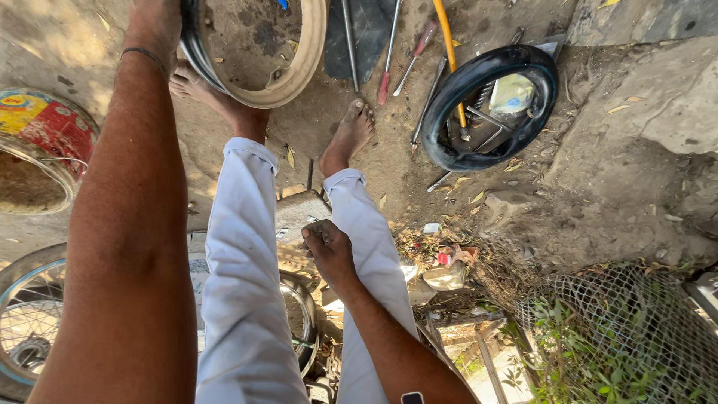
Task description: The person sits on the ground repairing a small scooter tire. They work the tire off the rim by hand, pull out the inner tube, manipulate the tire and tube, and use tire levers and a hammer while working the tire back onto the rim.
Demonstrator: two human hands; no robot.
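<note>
- At the top edge of the view, your left hand [153,16] reaches far out to the metal wheel rim [303,63] lying on the dirt; the fingers are cut off by the frame, so you cannot tell whether they are closed on it.
- Your bare left foot [196,88] sits against the rim's near edge, as if bracing it.
- Your right hand [327,247] rests curled into a loose fist against your right knee, holding nothing that shows.
- By the look of it, you are steadying or shifting the rim, with the black tyre [490,105] lying well apart to the right.
- Screwdrivers and levers [404,56] lie between rim and tyre, beyond your right foot [350,135].
- A next move would call for a firm grip on the rim and your free hand reaching for a tool.
</note>
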